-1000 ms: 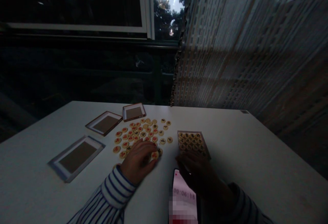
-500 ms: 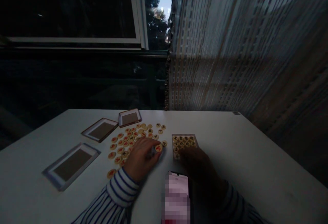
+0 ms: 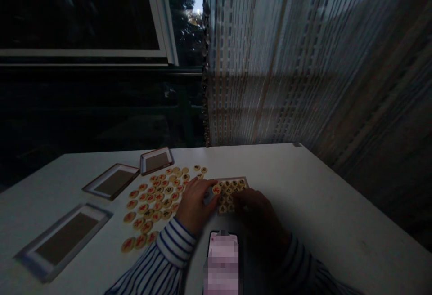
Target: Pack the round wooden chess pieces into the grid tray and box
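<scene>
My left hand [image 3: 197, 203] pinches a xiangqi piece [image 3: 216, 189], a round wooden disc with a red character, between thumb and fingers. It holds the disc over the left edge of a shallow tray [image 3: 246, 181]. Rows of pieces with black characters [image 3: 228, 190] fill much of this tray. In deep shadow, my right hand [image 3: 259, 212] has its closed fingers over the tray's lower right part; what is under the fingertips is hidden. To the left of my left hand lie many loose pieces [image 3: 158, 206] with red or black characters, some blank side up.
Three shallow trays or lids with brown centres lie at the left: a near one [image 3: 67, 239], a middle one [image 3: 113, 181] and a far one [image 3: 156, 160]. A phone [image 3: 222, 259] lies at the white table's [image 3: 303, 205] front. Behind stand a window and a string curtain [image 3: 256, 83].
My left hand has carried the red-character piece right, from beside the tray to its left edge. My right fingers have shifted right over the tray, where the lower row shows another piece. The view has turned slightly.
</scene>
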